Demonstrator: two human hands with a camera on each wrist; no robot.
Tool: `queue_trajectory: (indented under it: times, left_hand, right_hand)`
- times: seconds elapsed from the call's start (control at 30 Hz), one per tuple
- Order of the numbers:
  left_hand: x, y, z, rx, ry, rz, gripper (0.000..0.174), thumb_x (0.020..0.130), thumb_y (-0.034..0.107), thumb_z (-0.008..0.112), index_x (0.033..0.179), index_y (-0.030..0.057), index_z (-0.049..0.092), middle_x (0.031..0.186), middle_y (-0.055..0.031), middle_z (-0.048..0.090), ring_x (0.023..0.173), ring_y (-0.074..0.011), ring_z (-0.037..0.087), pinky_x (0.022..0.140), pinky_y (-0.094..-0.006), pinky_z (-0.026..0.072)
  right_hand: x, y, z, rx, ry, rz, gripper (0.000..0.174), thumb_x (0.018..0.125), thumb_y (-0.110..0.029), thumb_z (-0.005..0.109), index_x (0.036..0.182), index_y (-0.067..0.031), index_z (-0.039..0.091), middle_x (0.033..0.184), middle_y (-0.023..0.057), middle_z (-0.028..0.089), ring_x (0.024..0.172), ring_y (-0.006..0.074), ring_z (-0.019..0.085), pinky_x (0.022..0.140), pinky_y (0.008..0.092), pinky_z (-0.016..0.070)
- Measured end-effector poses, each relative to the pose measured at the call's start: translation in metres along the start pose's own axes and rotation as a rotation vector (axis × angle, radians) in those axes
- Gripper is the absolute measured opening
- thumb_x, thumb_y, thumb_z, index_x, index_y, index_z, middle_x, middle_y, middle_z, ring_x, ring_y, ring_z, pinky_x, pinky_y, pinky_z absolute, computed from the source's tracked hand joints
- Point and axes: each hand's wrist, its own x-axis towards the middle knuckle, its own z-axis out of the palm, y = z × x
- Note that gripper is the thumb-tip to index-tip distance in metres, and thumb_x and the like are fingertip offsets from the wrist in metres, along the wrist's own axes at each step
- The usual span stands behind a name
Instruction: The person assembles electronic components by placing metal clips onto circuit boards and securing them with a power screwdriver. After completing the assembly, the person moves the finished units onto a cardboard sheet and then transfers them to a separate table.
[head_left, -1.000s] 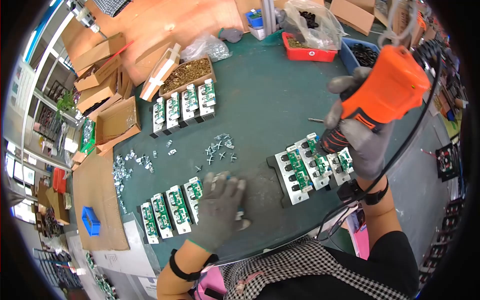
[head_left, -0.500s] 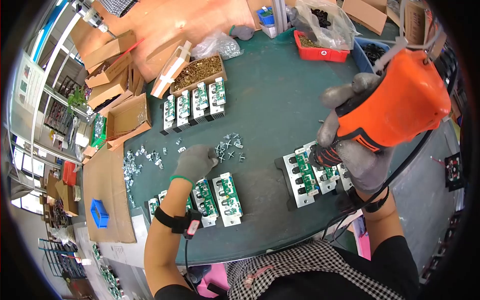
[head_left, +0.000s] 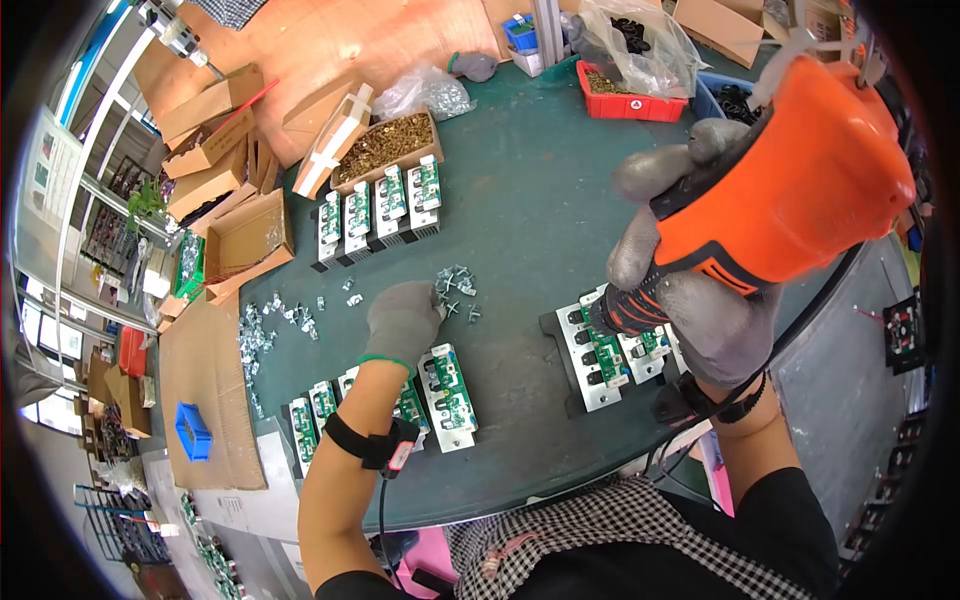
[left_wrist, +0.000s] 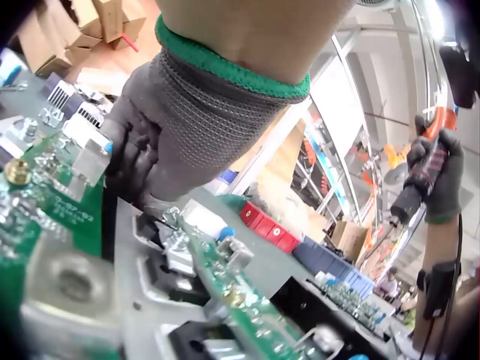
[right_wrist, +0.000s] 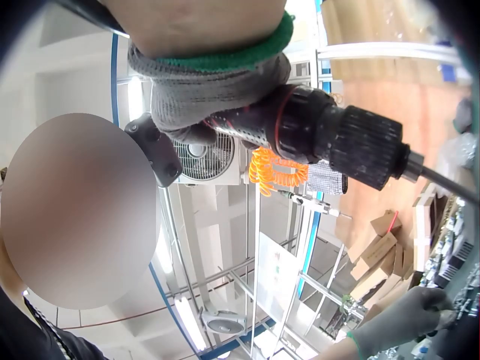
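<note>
Fingers of the left hand lay curled at the edge of a pile of small metal pieces; whether they pinched one could not be told. The right hand gripped an orange-and-black power driver, its fingers wrapped round the body. To my eye, careful picking called for a light pinch on one piece, the wrist raised clear of the nearest circuit board, and the driver steady and well away from the left fingers.

That board sat just bodyward of the left fingers: green, long and narrow, on a silvery plate, with black parts along one side and a brass-coloured fitting. The metal pieces looked bright and spiky, lying at mixed angles on the dark green surface. More boards lay below the right fingers, partly behind the driver's nose; contact there could not be judged. Its slim metal bit looked straight.
</note>
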Motion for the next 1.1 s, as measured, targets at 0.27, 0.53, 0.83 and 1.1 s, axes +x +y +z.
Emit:
queue_trajectory:
  times: [0.27, 0.53, 0.83, 1.1]
  left_hand:
    - [-0.004, -0.004, 0.017, 0.146, 0.168, 0.074, 0.02, 0.084, 0.022, 0.063, 0.102, 0.0125, 0.067, 0.094, -0.0116, 0.066, 0.092, -0.0295, 0.064, 0.079, -0.0402, 0.0506]
    - [-0.069, 0.052, -0.009, -0.807, 0.112, 0.307, 0.032, 0.085, 0.008, 0.063, 0.116, 0.0052, 0.056, 0.088, -0.0054, 0.063, 0.081, -0.014, 0.061, 0.073, -0.0279, 0.0487]
    - [-0.079, 0.082, 0.024, -1.164, -0.046, 0.363, 0.033, 0.086, 0.012, 0.065, 0.117, 0.0009, 0.061, 0.087, -0.0063, 0.061, 0.077, -0.0114, 0.055, 0.073, -0.0262, 0.0472]
    - [-0.081, 0.087, 0.02, -1.296, -0.08, 0.296, 0.031, 0.085, 0.008, 0.065, 0.114, -0.003, 0.062, 0.079, -0.0031, 0.061, 0.072, -0.0074, 0.054, 0.069, -0.0238, 0.0466]
  right_hand:
    - [0.002, 0.0, 0.001, 0.021, -0.037, -0.054, 0.063, 0.069, 0.007, 0.061, 0.127, -0.0029, 0.038, 0.113, 0.018, 0.059, 0.072, 0.0184, 0.066, 0.061, 0.0283, 0.0566]
    - [0.003, -0.004, -0.001, 0.318, 0.058, 0.092, 0.067, 0.071, -0.003, 0.062, 0.132, -0.0012, 0.035, 0.115, 0.0217, 0.057, 0.072, 0.0208, 0.066, 0.062, 0.0331, 0.0575]
    - [0.0, 0.008, -0.008, 0.502, 0.045, 0.085, 0.074, 0.069, -0.002, 0.064, 0.135, -0.0035, 0.031, 0.119, 0.0231, 0.054, 0.075, 0.0234, 0.067, 0.065, 0.0371, 0.0579]
    - [-0.002, 0.01, -0.004, 0.43, 0.028, 0.098, 0.073, 0.072, -0.003, 0.069, 0.133, -0.0047, 0.031, 0.119, 0.0206, 0.055, 0.076, 0.0233, 0.067, 0.067, 0.0375, 0.0573]
